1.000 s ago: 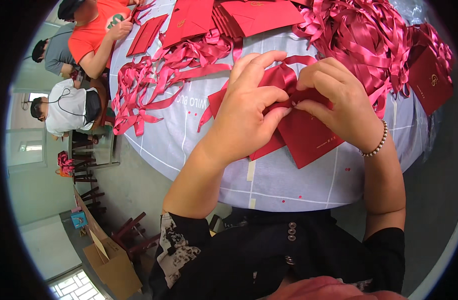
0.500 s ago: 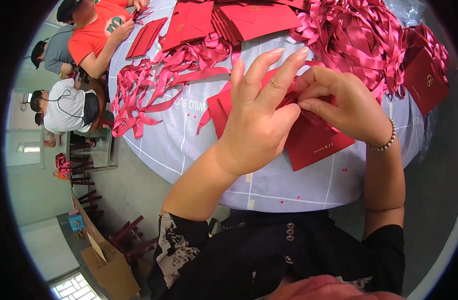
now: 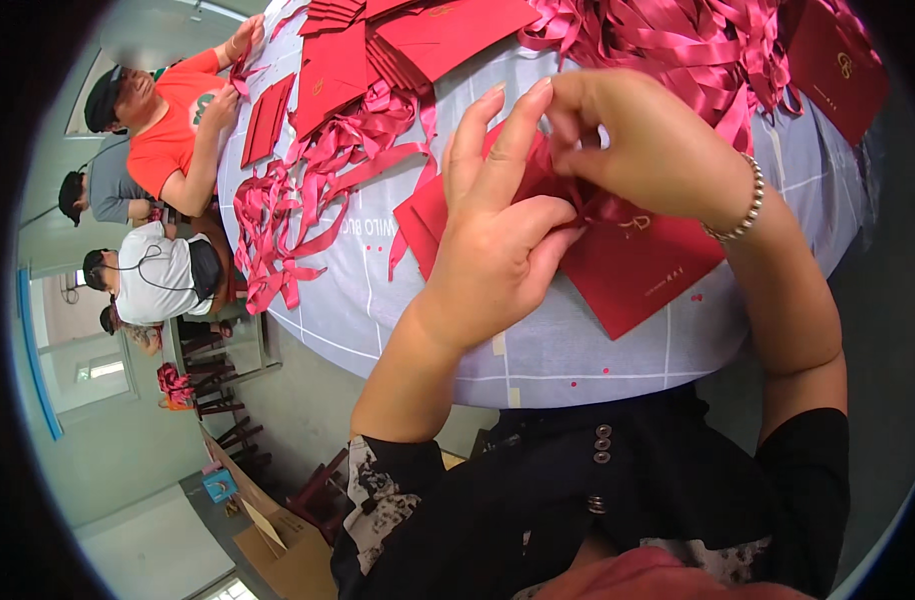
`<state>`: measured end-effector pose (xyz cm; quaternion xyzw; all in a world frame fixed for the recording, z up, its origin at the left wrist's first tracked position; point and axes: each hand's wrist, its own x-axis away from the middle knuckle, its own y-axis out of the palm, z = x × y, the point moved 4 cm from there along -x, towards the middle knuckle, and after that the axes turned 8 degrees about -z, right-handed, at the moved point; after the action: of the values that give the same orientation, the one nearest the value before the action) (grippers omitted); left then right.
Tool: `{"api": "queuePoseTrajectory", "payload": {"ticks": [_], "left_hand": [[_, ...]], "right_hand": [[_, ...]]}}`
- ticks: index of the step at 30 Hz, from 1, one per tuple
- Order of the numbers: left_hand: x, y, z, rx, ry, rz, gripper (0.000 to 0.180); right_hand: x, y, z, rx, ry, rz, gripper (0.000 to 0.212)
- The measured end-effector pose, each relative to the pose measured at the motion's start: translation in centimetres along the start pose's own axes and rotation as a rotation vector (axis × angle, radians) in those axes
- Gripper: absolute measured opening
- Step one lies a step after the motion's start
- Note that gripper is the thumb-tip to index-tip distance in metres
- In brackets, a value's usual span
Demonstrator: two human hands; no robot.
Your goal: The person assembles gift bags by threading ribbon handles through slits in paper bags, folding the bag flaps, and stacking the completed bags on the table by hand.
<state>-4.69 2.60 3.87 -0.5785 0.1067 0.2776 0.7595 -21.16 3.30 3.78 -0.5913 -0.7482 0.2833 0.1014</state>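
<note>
While the left hand (image 3: 493, 250) pinches red ribbon (image 3: 543, 172), fingers clamped together, the right hand (image 3: 648, 145) curls just beside it, its grip too hidden to tell, a red card (image 3: 650, 285) below them, near on the gray-covered desk (image 3: 698, 345), a big ribbon pile (image 3: 668, 40) far right, more red cards (image 3: 338, 75) far left.

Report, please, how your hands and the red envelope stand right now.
Left hand pinching red ribbon; right hand close by, grip partly hidden. Red envelope partly under the hands. Ribbon heap beyond.
</note>
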Motion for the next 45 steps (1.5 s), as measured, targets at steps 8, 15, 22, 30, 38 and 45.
{"api": "queuePoseTrajectory", "payload": {"ticks": [8, 15, 22, 30, 38, 45], "left_hand": [[0.4, -1.1, -2.1, 0.142, -0.194, -0.107, 0.016], [1.6, -2.6, -5.1, 0.178, -0.307, -0.079, 0.010], [3.3, -3.4, -6.9, 0.118, -0.504, -0.062, 0.035], [1.6, -2.9, -5.6, -0.017, -0.477, 0.138, 0.029], [0.1, 0.2, -4.7, 0.233, -0.438, -0.145, 0.033], [1.3, 0.2, -6.0, 0.582, -0.665, -0.201, 0.014]], "right_hand": [[1.0, -1.7, -0.5, 0.169, -0.313, 0.605, 0.021], [1.9, 3.4, -0.7, 0.278, 0.001, -0.153, 0.020], [3.0, -3.9, -0.6, 0.204, 0.018, -0.142, 0.013], [4.1, -5.7, 1.6, -0.370, 0.009, -0.101, 0.015], [3.4, -3.5, -1.3, -0.138, -0.249, -0.369, 0.013], [4.3, -8.1, 3.8, -0.411, 0.023, 0.161, 0.013]]}}
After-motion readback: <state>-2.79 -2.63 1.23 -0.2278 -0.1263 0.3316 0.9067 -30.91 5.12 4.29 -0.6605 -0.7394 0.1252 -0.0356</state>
